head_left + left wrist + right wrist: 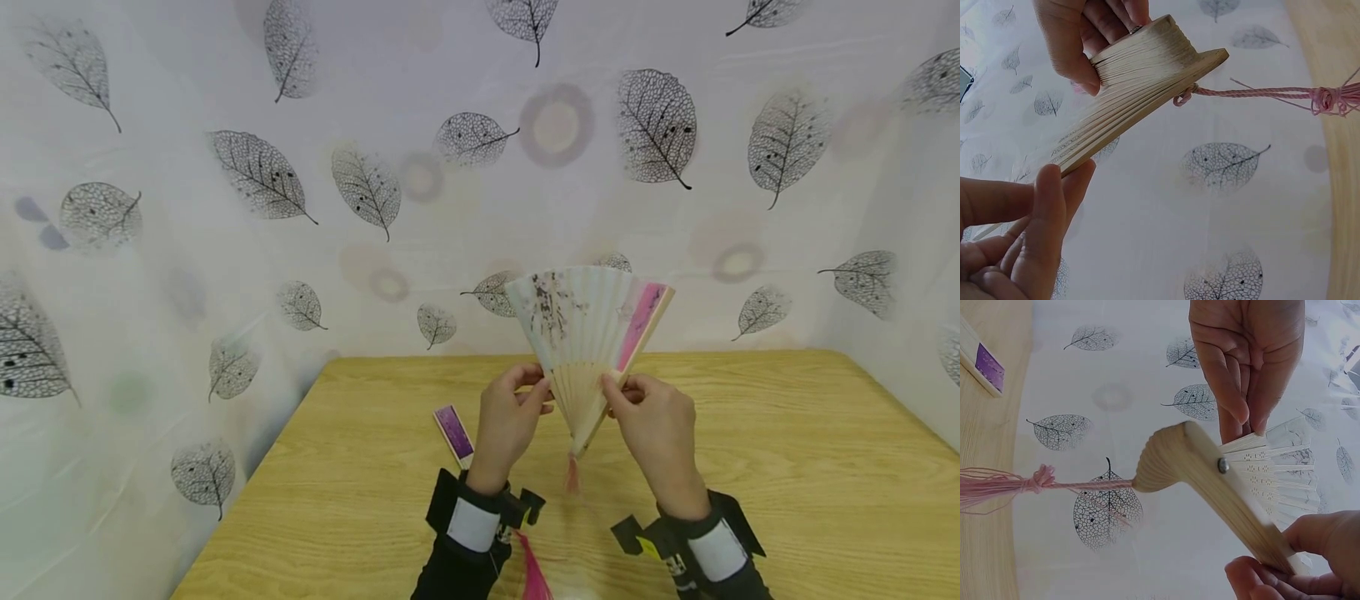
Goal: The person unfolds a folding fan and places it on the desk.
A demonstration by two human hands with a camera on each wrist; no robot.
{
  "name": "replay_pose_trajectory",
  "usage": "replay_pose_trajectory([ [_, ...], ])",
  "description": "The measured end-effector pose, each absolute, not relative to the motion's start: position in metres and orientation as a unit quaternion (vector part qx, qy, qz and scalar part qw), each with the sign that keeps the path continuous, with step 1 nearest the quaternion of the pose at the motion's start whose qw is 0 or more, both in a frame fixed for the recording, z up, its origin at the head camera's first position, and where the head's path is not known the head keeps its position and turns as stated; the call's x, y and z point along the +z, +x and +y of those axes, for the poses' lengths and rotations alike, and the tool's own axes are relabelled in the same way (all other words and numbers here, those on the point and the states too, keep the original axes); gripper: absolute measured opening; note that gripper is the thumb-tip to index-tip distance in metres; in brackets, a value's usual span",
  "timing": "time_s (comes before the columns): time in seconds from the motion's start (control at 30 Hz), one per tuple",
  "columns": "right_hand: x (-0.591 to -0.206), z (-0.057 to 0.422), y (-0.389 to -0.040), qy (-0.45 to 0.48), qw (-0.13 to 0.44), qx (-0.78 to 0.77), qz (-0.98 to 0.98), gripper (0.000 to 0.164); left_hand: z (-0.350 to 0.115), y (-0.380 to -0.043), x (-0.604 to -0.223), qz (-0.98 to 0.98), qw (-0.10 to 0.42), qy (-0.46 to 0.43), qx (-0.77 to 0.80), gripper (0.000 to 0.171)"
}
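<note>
A partly spread folding fan [577, 325] is held up above the table, its pale leaf printed with dark blossoms and a pink band along the right side. My left hand [513, 421] pinches the left outer rib between thumb and fingers. On the other side, my right hand [652, 425] grips the thicker stack of ribs by the right guard. The right wrist view shows a metal rivet [1223, 465] near the fan's wooden base. From that base hangs a pink tassel [573, 473] on a cord.
A second, folded fan [455, 433] with a purple panel lies on the wooden table [810, 467], partly hidden behind my left wrist. A deeper pink tassel [532, 571] lies near the front. A leaf-patterned white curtain [360, 92] surrounds the table's back and sides.
</note>
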State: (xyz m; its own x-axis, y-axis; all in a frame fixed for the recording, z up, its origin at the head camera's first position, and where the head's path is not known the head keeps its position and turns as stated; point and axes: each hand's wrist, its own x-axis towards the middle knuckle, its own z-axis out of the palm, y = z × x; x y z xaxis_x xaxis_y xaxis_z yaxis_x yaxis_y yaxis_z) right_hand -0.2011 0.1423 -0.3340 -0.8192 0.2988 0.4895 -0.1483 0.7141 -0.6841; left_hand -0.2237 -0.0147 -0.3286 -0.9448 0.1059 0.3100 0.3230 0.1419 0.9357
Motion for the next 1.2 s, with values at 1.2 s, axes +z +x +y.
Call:
replay_pose_trajectory([
  [1.2,-0.3367,0.1473,-0.2056,-0.038,0.320,0.366,-0.873,0.030,-0.0125,-0.2231,-0.3250,-0.756,0.089,-0.130,-0.635,0.019],
])
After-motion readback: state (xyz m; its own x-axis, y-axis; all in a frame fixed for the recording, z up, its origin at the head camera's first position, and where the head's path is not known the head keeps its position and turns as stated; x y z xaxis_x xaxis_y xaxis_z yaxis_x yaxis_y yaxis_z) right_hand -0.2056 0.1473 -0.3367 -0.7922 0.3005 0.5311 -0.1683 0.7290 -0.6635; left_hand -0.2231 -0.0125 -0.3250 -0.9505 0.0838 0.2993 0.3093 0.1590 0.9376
